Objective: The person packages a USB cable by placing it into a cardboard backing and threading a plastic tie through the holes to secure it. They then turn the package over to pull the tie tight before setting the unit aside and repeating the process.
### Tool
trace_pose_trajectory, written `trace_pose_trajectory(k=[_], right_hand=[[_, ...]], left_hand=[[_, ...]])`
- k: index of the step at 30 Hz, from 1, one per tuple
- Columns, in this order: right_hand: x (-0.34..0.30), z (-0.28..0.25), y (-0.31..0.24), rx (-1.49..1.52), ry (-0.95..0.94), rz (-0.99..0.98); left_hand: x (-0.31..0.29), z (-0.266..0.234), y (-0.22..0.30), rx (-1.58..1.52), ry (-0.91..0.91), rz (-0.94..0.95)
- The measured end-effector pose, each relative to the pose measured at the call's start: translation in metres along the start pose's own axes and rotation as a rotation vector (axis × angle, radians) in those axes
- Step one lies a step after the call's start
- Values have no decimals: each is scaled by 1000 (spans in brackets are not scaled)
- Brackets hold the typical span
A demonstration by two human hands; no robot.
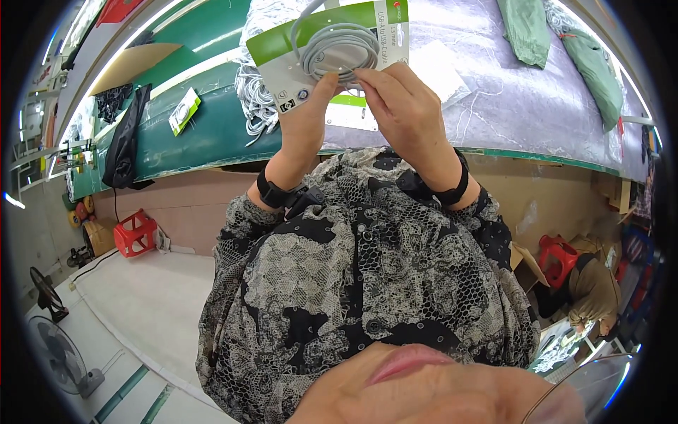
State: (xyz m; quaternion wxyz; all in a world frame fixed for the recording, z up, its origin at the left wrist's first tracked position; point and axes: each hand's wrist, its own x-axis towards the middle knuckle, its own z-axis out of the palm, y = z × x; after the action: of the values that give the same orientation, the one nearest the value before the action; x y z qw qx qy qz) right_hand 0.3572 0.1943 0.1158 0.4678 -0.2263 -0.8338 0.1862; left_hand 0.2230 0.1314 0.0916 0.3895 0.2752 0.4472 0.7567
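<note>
A green and white packaging card [279, 56] is held up over the table, tilted. On its front lies a coiled light grey cable [340, 44], one end running up past the card's top edge. My left hand [305, 121] grips the card from below, its thumb on the front at the coil's lower edge. The fingers behind the card are hidden. My right hand [411, 109] is closed in a pinch against the lower edge of the coil; what lies between the fingertips is too small to make out. Beneath the hands rests another white and green card [353, 116].
Loose cables [258, 106] are heaped left of the card. Further left lie a small carded cable [185, 112] and a black bag [128, 141]. Green bags [593, 78] lie at the right. Red stools [134, 233] and a fan [60, 357] stand behind; a person [593, 293] sits at lower right.
</note>
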Motion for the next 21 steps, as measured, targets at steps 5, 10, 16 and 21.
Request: trace_pose_trajectory(k=[5,10,16,21], right_hand=[[2,-3,-1,-28,-28,-10],[2,-2,-3,-57,-48,-13],[5,0,-6,-54,-59,-6],[5,4,-4,-8,-74,27]], left_hand=[[0,-2,-2,114,-15,129],[-2,-7,-7,235,-25,218],[-3,-9,-7,239,-12,216],[-4,-9,-5,254,-13,210]])
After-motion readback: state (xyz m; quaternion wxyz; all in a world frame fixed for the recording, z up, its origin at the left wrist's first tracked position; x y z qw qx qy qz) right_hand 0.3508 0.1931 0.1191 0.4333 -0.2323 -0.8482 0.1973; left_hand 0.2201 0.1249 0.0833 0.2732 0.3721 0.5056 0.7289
